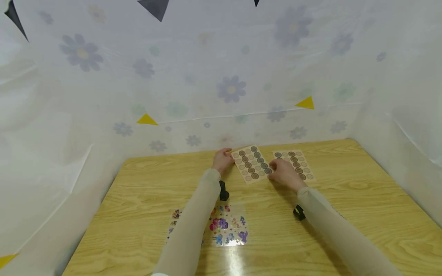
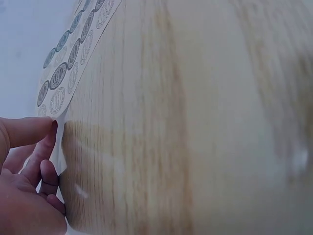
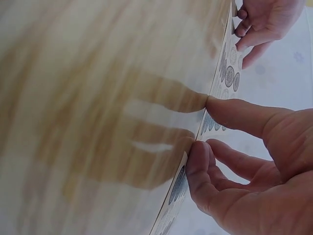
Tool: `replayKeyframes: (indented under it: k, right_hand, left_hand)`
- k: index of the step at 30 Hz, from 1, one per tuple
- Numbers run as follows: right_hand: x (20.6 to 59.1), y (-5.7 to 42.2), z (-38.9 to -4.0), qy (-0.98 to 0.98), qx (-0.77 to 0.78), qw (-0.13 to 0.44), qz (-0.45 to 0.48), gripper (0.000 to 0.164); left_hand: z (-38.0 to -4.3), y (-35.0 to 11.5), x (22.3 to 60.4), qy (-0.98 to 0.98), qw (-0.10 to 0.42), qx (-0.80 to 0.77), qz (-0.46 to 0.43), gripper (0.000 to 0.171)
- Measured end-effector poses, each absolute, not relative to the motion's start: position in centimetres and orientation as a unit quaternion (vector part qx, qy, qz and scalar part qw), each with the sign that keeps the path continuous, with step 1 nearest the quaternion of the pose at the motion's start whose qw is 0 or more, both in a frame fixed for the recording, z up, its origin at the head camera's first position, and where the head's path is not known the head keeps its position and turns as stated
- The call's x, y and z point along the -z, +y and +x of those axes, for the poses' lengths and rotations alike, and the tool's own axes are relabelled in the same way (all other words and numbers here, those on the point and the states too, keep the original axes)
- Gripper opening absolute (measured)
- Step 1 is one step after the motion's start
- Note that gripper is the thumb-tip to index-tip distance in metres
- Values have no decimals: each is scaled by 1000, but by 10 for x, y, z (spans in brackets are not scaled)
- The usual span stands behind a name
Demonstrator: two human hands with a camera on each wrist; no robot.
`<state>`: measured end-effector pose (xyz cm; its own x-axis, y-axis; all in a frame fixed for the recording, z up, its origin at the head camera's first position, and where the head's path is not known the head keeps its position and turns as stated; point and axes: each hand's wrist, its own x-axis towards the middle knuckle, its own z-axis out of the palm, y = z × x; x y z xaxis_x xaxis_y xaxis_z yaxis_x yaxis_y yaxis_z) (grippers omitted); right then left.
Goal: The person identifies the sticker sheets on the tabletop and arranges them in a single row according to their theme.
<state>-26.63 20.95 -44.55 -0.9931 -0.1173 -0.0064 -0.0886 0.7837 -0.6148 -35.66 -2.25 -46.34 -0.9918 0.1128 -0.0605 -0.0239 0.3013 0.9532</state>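
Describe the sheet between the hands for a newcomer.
Look far across the wooden table. Between the left hand and right hand is the pale circle-patterned sheet. Unlike the matching sheet farther right and multicoloured sheet nearer, the left hand pinches it.

A hand could pass over bare wood inside the desk's (image 1: 269, 230) left edge, inside its right edge, or between the left sleeve (image 1: 193, 222) and right sleeve (image 1: 328, 222). Near the far edge, the left hand (image 1: 222, 161), right hand (image 1: 286, 174) and held patterned sheet (image 1: 251, 164) block the way, a 2nd patterned sheet (image 1: 301, 161) beside them. The sticker sheet (image 1: 229, 230) partly fills the ground by the left sleeve; a cloth wall (image 1: 193, 84) bounds the far edge.
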Motion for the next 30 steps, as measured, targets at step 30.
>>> replayKeyframes:
  k: [30]
  right_hand:
    - [450,217,-264,922,386,0,-33,38]
  left_hand:
    - [-358,-27,461,777,51,-627,28,29]
